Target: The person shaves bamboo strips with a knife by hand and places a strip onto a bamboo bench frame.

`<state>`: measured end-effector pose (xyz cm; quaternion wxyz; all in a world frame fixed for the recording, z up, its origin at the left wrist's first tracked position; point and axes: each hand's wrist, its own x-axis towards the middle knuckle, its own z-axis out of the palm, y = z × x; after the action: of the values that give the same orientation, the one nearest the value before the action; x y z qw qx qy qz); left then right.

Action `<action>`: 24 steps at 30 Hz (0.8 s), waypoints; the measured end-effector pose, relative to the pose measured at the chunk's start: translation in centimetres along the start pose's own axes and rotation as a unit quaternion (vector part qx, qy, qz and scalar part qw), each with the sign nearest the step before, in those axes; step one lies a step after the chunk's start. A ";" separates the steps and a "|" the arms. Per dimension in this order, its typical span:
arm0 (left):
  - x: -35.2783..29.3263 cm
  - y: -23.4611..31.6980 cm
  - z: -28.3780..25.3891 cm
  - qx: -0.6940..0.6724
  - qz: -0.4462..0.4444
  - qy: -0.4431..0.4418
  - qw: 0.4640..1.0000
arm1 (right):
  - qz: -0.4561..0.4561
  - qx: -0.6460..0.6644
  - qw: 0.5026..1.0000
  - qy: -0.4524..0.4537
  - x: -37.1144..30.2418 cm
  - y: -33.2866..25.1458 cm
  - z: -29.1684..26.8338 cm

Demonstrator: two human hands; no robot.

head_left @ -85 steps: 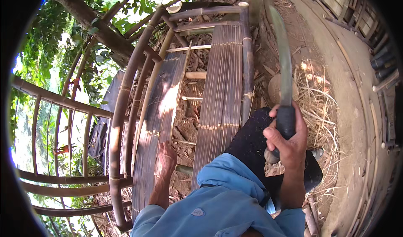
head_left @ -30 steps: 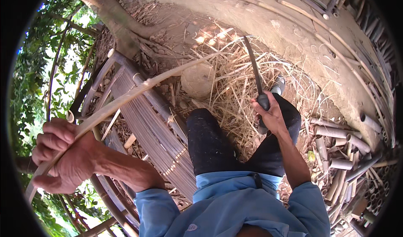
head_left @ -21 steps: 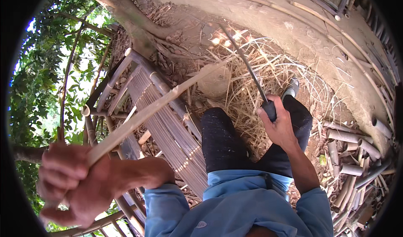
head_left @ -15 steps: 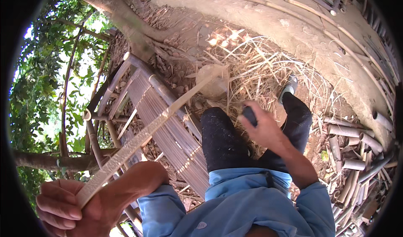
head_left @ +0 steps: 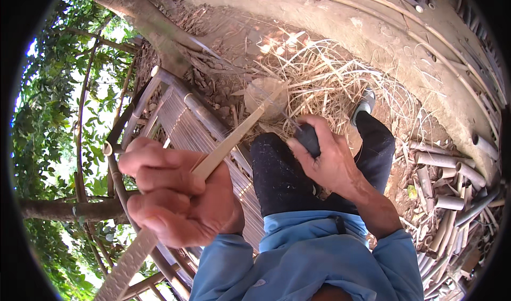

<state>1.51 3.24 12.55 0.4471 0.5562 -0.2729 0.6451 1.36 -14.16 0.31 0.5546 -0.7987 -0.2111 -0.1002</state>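
Note:
A long, pale bamboo strip runs from the lower left toward the middle. Its far end lies over a round, tan block on the ground; whether the two touch, I cannot tell. My left hand is closed around the strip partway along, and the near end sticks out below the fingers. In front of my lap, my right hand grips the dark handle of a knife. Its thin blade seems to reach up and left past the block, blurred and hard to make out.
Thin shavings heap beyond my knees. A slatted bamboo bench stands at my left, with a tree trunk behind it. Cut bamboo pieces pile up at right. Long poles lie along the earthen ledge.
My left hand has moved up and right along the strip, which now sticks out behind it. The right hand has shifted slightly left, and the knife has turned, its blade now faintly visible.

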 end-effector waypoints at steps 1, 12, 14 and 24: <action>-0.2 0.1 0.1 -0.010 0.001 0.013 1.000 | -0.020 0.004 1.000 0.013 0.3 -0.4 0.3; -1.3 0.2 0.4 -0.004 -0.023 0.032 0.999 | 0.009 -0.069 0.997 -0.036 -0.2 0.8 0.8; -1.0 0.5 0.4 0.016 -0.013 0.042 0.999 | -0.100 -0.034 0.994 0.018 0.1 -1.2 0.0; -1.2 -0.1 -0.5 0.042 0.023 0.042 0.998 | -0.006 -0.100 0.990 -0.102 -1.0 1.2 2.3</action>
<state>1.34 3.38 11.23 0.4193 0.5406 -0.2393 0.6889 0.86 -12.57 -1.92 0.4467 -0.8550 -0.2601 -0.0417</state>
